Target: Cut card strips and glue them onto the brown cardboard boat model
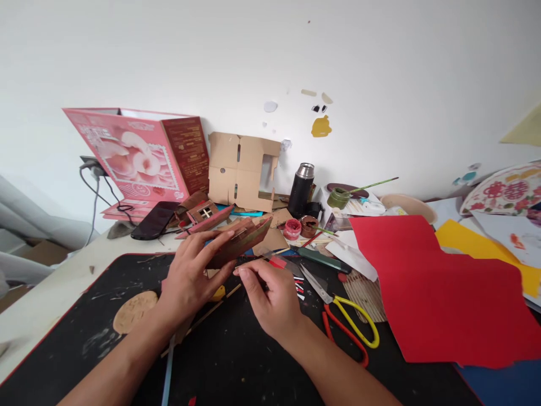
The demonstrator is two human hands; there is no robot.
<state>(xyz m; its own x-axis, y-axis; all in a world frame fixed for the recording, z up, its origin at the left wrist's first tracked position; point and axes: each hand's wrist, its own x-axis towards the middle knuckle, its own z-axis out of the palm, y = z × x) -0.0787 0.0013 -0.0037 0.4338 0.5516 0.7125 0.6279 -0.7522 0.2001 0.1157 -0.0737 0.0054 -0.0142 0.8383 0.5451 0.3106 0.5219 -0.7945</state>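
Observation:
My left hand is closed around a brown-painted cardboard piece with greenish streaks, held tilted above the black mat. My right hand is in a pinch just below and to the right of it, thumb against forefinger. A tiny tan bit shows at those fingertips, too small to name. Behind my left hand stands a small model house with a cross-barred window. Thin wooden strips and something yellow lie under my left hand, partly hidden. Scissors with one yellow and one red handle lie right of my right hand.
Red paper covers the right side. At the back are a black flask, paint jars, a cut cardboard sheet and a pink box. A phone and a tan disc lie on the left.

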